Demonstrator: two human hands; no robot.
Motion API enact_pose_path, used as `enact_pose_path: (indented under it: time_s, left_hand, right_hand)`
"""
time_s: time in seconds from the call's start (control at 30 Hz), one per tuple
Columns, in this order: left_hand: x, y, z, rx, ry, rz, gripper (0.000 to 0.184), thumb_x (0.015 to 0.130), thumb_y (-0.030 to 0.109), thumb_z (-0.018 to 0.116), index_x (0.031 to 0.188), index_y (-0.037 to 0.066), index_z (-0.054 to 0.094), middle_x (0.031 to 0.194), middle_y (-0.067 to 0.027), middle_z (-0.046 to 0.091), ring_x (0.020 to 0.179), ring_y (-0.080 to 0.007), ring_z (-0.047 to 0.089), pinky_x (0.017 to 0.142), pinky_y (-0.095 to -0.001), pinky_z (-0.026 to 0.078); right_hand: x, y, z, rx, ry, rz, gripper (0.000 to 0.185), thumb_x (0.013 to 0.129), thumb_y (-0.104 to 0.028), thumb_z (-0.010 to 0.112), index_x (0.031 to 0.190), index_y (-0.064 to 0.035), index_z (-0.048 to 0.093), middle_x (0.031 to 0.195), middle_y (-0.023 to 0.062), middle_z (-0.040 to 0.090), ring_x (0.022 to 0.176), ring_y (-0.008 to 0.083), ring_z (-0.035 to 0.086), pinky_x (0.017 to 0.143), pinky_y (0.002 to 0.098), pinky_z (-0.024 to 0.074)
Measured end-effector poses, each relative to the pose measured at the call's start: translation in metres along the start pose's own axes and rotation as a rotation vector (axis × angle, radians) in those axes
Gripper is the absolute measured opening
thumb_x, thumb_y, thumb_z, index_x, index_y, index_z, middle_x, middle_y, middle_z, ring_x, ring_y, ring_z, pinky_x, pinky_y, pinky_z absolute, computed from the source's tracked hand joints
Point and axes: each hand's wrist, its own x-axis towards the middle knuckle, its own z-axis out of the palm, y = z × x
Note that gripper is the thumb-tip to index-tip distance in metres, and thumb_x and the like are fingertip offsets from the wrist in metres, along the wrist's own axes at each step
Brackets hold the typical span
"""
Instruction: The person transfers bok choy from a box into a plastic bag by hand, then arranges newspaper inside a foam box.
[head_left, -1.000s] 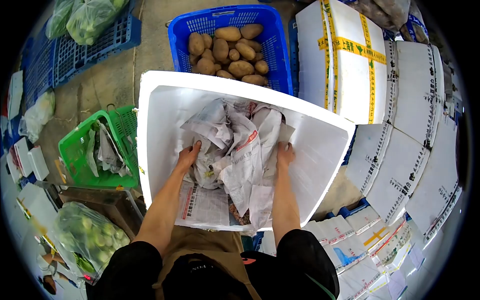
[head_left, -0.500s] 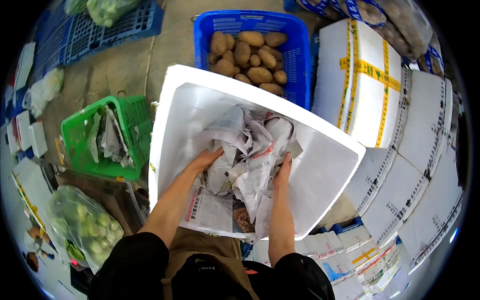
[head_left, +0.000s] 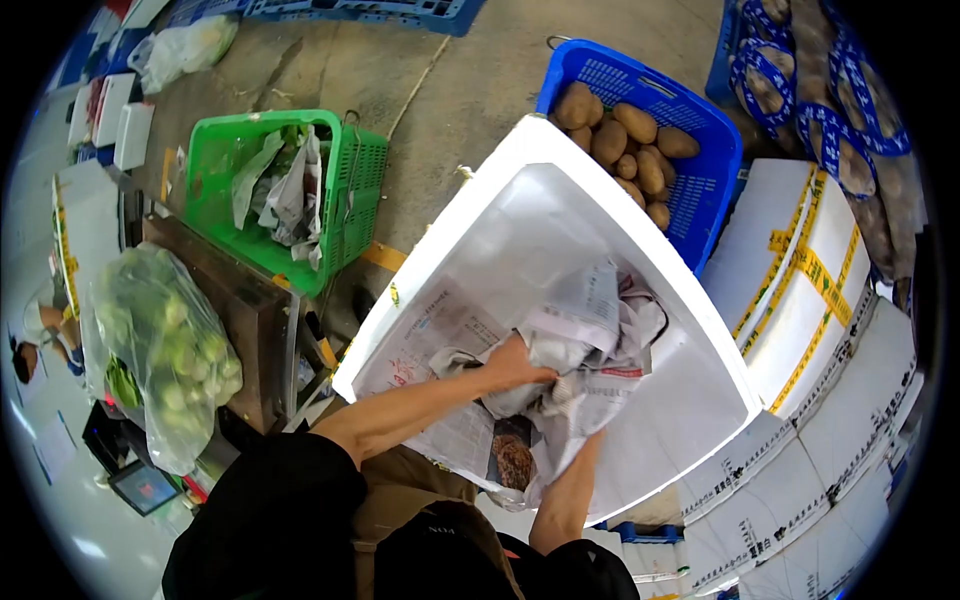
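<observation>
Crumpled newspaper (head_left: 590,335) lies bunched inside a large white foam box (head_left: 690,430). My left hand (head_left: 515,365) is closed on the paper near the middle of the bundle. The fingers of my right hand are hidden under the newspaper; only the forearm (head_left: 572,495) shows, coming in from below. A flat printed sheet (head_left: 440,335) lines the box's left side. Near the front edge, a brown, rough-textured item (head_left: 514,460) shows beside the paper; I cannot make out what it is.
Behind the box is a blue crate (head_left: 715,160) of potatoes. A green crate (head_left: 365,180) with newspaper stands at the upper left. A bag of green vegetables (head_left: 170,350) lies left. Taped white boxes (head_left: 790,290) and netted sacks (head_left: 835,130) are right. A person (head_left: 50,320) is far left.
The view has turned, and the crates now appear further right. My left hand has moved across onto the newspaper and closed on it. My right hand has gone beneath the paper, which is bunched further right.
</observation>
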Motion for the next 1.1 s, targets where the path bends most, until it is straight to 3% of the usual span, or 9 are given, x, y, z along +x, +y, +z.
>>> enact_pose_path:
  time_s: [0.03,0.17,0.3,0.43,0.6,0.87,0.97,1.07,1.1]
  left_hand:
    - [-0.012,0.008,0.010,0.073,0.119,0.063,0.088,0.061,0.042,0.079,0.129,-0.002,0.044,0.129,-0.0246,0.047,0.120,-0.0396,0.044,0.097,-0.0421,0.041]
    - [-0.049,0.045,0.046,0.407,0.227,0.216,0.081,0.067,0.041,0.072,0.127,-0.005,0.044,0.123,-0.0242,0.049,0.117,-0.0400,0.041,0.088,-0.0497,0.039]
    - [-0.093,0.090,0.056,0.644,0.206,0.284,0.070,0.069,0.040,0.070,0.122,-0.002,0.052,0.123,-0.0218,0.048,0.116,-0.0373,0.041,0.087,-0.0501,0.034]
    - [-0.141,0.129,0.057,0.664,0.239,0.434,0.061,0.067,0.040,0.068,0.112,0.001,0.058,0.119,-0.0194,0.052,0.115,-0.0372,0.042,0.087,-0.0486,0.035]
    - [-0.199,0.173,0.043,0.654,0.307,0.596,0.058,0.069,0.039,0.068,0.112,0.000,0.059,0.119,-0.0179,0.052,0.117,-0.0373,0.041,0.088,-0.0502,0.034]
    - [-0.297,0.235,-0.040,0.498,0.623,0.824,0.059,0.070,0.038,0.067,0.113,-0.002,0.056,0.123,-0.0193,0.049,0.120,-0.0387,0.039,0.090,-0.0523,0.033]
    - [-0.334,0.241,-0.092,0.463,0.759,0.838,0.060,0.070,0.038,0.068,0.113,-0.001,0.056,0.122,-0.0207,0.049,0.119,-0.0395,0.039,0.091,-0.0511,0.033]
    - [-0.363,0.226,-0.157,0.127,0.848,0.747,0.064,0.070,0.040,0.070,0.116,-0.001,0.054,0.121,-0.0217,0.049,0.119,-0.0399,0.038,0.093,-0.0494,0.033]
    - [-0.369,0.213,-0.184,0.156,0.923,0.779,0.068,0.071,0.042,0.071,0.119,-0.001,0.051,0.121,-0.0230,0.048,0.116,-0.0401,0.042,0.093,-0.0471,0.037]
  right_hand:
    - [-0.009,0.004,-0.010,-0.001,0.006,0.006,0.077,0.085,-0.050,0.061,0.126,0.0118,0.044,0.121,0.0249,0.054,0.108,0.0275,0.055,0.092,0.0361,0.0431]
    - [-0.050,0.011,-0.054,-0.009,0.041,0.020,0.076,0.085,-0.049,0.061,0.127,0.0115,0.043,0.121,0.0249,0.054,0.108,0.0280,0.055,0.093,0.0363,0.0430]
    - [-0.101,0.010,-0.100,-0.033,0.088,0.012,0.075,0.085,-0.048,0.061,0.128,0.0113,0.043,0.121,0.0248,0.055,0.108,0.0284,0.055,0.093,0.0365,0.0429]
    - [-0.159,-0.014,-0.135,-0.077,0.089,-0.030,0.075,0.085,-0.047,0.062,0.128,0.0110,0.042,0.121,0.0247,0.055,0.108,0.0289,0.055,0.093,0.0367,0.0428]
    - [-0.209,-0.061,-0.142,-0.193,0.048,-0.131,0.074,0.085,-0.045,0.062,0.129,0.0107,0.042,0.121,0.0247,0.055,0.108,0.0294,0.055,0.093,0.0369,0.0427]
    - [-0.278,-0.132,-0.049,-0.310,-0.058,-0.403,0.073,0.085,-0.043,0.063,0.130,0.0101,0.041,0.121,0.0246,0.055,0.109,0.0303,0.055,0.094,0.0373,0.0425]
    - [-0.306,-0.159,0.016,-0.351,-0.145,-0.527,0.073,0.085,-0.042,0.063,0.130,0.0099,0.041,0.121,0.0245,0.055,0.109,0.0306,0.055,0.094,0.0374,0.0425]
    - [-0.334,-0.184,0.108,-0.385,-0.259,-0.688,0.072,0.085,-0.041,0.063,0.131,0.0097,0.040,0.121,0.0245,0.055,0.109,0.0309,0.054,0.094,0.0375,0.0424]
    - [-0.344,-0.192,0.146,-0.396,-0.313,-0.755,0.072,0.085,-0.041,0.063,0.131,0.0097,0.040,0.121,0.0245,0.055,0.109,0.0311,0.054,0.094,0.0376,0.0424]
